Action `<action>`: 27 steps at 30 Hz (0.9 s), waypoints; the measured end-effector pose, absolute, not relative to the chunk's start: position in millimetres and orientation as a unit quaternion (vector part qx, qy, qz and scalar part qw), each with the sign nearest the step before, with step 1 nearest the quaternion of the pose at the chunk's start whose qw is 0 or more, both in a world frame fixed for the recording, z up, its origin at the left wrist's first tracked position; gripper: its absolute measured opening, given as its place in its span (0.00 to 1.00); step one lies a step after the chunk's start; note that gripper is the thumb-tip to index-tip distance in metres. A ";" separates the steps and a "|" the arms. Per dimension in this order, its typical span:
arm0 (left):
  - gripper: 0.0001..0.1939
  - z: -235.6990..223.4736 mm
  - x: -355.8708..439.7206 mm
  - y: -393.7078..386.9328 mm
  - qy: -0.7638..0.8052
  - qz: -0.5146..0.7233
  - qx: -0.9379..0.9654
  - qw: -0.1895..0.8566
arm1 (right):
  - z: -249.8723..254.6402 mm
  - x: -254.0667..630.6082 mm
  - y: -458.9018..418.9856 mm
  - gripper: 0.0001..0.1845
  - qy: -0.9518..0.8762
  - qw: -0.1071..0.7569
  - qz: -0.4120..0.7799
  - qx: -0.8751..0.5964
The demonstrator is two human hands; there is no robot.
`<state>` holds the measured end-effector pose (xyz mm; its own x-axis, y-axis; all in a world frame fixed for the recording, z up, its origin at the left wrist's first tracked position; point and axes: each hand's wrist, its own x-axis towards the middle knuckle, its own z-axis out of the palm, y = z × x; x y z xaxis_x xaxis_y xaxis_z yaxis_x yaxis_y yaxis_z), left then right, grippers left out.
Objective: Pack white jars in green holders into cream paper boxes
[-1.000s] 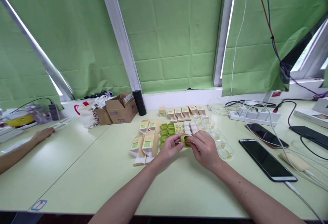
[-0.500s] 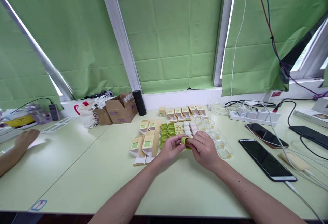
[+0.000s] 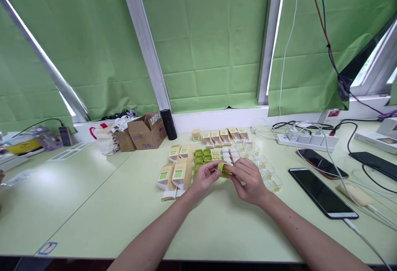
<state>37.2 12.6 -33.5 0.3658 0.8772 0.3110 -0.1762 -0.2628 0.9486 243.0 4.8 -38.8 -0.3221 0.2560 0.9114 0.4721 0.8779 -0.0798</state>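
Head view: small green case [image 3: 221,167] is pinched in left hand [image 3: 205,177], just beside the rows of green cases [image 3: 199,158]. Case is also touched by right hand [image 3: 249,181]; fingertips hidden, grip there can't be told. Green square labels [image 3: 178,174] are carried by cream cartons [image 3: 185,168], text too small to be read. Purple print on cardboard box [image 3: 144,134] can't be read. Red mark is shown on blue-framed sticker [image 3: 47,248] by table [image 3: 229,229] edge.

Bright, fairly even light, daylight glowing through green blinds [image 3: 204,39], white slivers beside the window frames [image 3: 145,39], soft glare on the tabletop [image 3: 71,180] at left, wide-angle slant toward the edges, darkened upper-right corner
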 end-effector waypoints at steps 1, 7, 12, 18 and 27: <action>0.32 -32.5 36.7 12.4 0.290 0.494 0.624 0.532 | -38.9 243.6 4.4 0.17 -0.802 0.546 -0.092 -0.223; 0.36 -30.5 38.5 12.0 0.354 0.509 0.636 0.460 | -40.0 243.1 1.0 0.29 -0.796 0.544 -0.061 -0.258; 0.37 -34.4 43.3 11.6 0.376 0.502 0.660 0.413 | -45.0 239.2 2.6 0.30 -0.814 0.502 -0.037 -0.288; 0.29 -31.2 43.5 7.6 0.361 0.515 0.650 0.425 | -52.5 241.3 7.6 0.28 -0.797 0.524 -0.033 -0.298; 0.19 -33.5 44.6 12.1 0.393 0.520 0.657 0.379 | -54.4 239.6 7.9 0.28 -0.805 0.517 -0.026 -0.288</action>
<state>44.6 12.1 -33.5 0.1507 0.9109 0.3842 0.1222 -0.4028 0.9071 239.6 7.9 -54.4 -0.2990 0.4378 0.8479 0.4911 0.8324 -0.2566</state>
